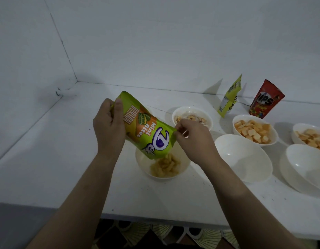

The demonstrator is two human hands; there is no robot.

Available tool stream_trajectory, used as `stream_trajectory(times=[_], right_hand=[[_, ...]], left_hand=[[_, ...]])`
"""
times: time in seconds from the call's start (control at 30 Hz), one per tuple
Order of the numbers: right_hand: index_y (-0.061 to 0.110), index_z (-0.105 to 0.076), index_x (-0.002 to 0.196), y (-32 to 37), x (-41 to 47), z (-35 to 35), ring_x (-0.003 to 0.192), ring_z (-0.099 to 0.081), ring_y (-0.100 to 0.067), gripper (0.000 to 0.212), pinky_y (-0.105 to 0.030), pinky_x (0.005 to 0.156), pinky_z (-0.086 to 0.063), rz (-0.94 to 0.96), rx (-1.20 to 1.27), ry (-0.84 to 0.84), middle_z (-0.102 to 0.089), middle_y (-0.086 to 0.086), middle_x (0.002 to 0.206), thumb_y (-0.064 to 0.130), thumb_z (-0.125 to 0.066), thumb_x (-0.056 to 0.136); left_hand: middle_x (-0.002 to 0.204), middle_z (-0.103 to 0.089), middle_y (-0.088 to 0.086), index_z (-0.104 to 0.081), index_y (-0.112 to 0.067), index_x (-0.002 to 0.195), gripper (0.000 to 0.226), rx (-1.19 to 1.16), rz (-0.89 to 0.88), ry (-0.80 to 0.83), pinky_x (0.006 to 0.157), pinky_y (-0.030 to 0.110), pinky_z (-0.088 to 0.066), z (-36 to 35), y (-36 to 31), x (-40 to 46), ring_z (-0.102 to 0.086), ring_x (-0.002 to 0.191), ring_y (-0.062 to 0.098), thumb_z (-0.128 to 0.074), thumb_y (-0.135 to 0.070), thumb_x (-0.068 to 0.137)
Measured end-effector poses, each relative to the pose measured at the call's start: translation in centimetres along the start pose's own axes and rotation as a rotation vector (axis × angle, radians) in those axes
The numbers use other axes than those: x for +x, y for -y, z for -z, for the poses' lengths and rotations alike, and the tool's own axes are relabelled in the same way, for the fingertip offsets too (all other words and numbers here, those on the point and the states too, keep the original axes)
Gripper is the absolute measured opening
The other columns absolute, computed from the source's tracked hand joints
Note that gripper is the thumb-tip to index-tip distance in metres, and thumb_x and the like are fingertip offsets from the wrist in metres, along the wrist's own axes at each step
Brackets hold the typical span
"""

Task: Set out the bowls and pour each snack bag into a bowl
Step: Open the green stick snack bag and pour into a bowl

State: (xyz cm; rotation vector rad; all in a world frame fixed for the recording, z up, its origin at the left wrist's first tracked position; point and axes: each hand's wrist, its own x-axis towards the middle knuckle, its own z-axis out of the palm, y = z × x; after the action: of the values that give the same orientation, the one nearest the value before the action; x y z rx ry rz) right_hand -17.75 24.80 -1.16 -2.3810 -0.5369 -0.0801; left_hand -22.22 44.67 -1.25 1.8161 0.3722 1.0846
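Note:
A green snack bag is tipped mouth-down over a white bowl near the table's front. Pale yellow snack pieces lie in that bowl, under the bag's opening. My left hand grips the bag's upper end. My right hand pinches its lower edge by the opening. To the right stand two empty white bowls. Behind them are three filled bowls: one with round snacks and two with orange crackers.
A yellow-green bag and a red snack bag stand upright at the back right near the wall. The white table ends in a front edge close to me; patterned floor shows below it. White walls close the left and back.

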Motion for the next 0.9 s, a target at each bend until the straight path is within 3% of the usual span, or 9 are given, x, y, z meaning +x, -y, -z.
stream_trajectory(times=[0.37, 0.5, 0.6, 0.67, 0.73, 0.8, 0.9], right_hand=[[0.019, -0.059, 0.08, 0.6, -0.1, 0.6, 0.072, -0.053, -0.014, 0.011, -0.032, 0.067, -0.047, 0.033, 0.012, 0.098, -0.062, 0.002, 0.08, 0.01, -0.059, 0.087], [0.019, -0.059, 0.085, 0.7, -0.1, 0.9, 0.078, -0.055, -0.018, 0.01, -0.034, 0.068, -0.048, 0.014, -0.025, 0.164, -0.063, -0.001, 0.085, 0.01, -0.056, 0.088], [0.024, -0.064, 0.104, 1.3, -0.1, 1.2, 0.088, -0.057, -0.015, 0.015, -0.031, 0.073, -0.048, 0.024, 0.002, 0.228, -0.064, 0.003, 0.096, 0.019, -0.056, 0.093], [0.025, -0.063, 0.122, 2.2, 0.0, 0.8, 0.099, -0.059, -0.012, 0.026, -0.031, 0.083, -0.05, 0.067, 0.071, 0.19, -0.065, 0.005, 0.11, 0.029, -0.053, 0.097], [0.026, -0.063, 0.127, 2.8, 0.1, -0.2, 0.1, -0.063, -0.009, 0.03, -0.023, 0.081, -0.053, 0.086, 0.149, 0.143, -0.069, 0.006, 0.113, 0.029, -0.051, 0.099], [0.025, -0.068, 0.121, 2.5, 0.2, -1.0, 0.091, -0.065, -0.005, 0.028, -0.011, 0.071, -0.049, 0.067, 0.201, 0.069, -0.073, 0.008, 0.102, 0.024, -0.051, 0.1], [0.024, -0.073, 0.109, 1.4, 0.2, -1.1, 0.082, -0.064, -0.004, 0.024, -0.016, 0.066, -0.047, 0.019, 0.262, -0.033, -0.073, 0.01, 0.088, 0.02, -0.051, 0.1]], left_hand=[[0.058, -0.036, -0.006, -0.03, -0.024, 0.066, 0.04, 0.017, -0.037, 0.025, 0.048, 0.008, -0.032, 0.0, -0.5, 0.7, -0.044, 0.053, -0.003, -0.045, -0.027, 0.103], [0.058, -0.036, -0.005, -0.031, -0.027, 0.066, 0.039, 0.021, -0.049, 0.066, 0.049, 0.01, -0.031, 0.2, -0.4, 0.5, -0.044, 0.053, -0.001, -0.045, -0.029, 0.103], [0.058, -0.038, -0.005, -0.033, -0.025, 0.067, 0.038, 0.029, -0.067, 0.107, 0.048, 0.013, -0.033, 0.4, -0.2, 0.5, -0.043, 0.054, 0.0, -0.044, -0.031, 0.103], [0.058, -0.039, -0.004, -0.035, -0.02, 0.069, 0.037, 0.028, -0.094, 0.144, 0.047, 0.015, -0.033, 0.2, -0.3, 0.4, -0.043, 0.053, 0.002, -0.045, -0.03, 0.103], [0.058, -0.039, -0.001, -0.037, -0.013, 0.07, 0.039, 0.052, -0.127, 0.171, 0.046, 0.019, -0.033, 0.0, -0.5, 0.2, -0.042, 0.053, 0.006, -0.045, -0.033, 0.103], [0.059, -0.041, 0.0, -0.039, -0.011, 0.07, 0.044, 0.081, -0.166, 0.191, 0.051, 0.025, -0.036, -0.1, -0.4, 0.4, -0.041, 0.056, 0.009, -0.044, -0.042, 0.1], [0.076, -0.051, -0.007, -0.053, -0.017, 0.08, 0.04, 0.13, -0.235, 0.245, 0.071, 0.037, -0.043, 0.0, 0.2, 0.5, -0.047, 0.078, 0.012, -0.042, -0.053, 0.095]])
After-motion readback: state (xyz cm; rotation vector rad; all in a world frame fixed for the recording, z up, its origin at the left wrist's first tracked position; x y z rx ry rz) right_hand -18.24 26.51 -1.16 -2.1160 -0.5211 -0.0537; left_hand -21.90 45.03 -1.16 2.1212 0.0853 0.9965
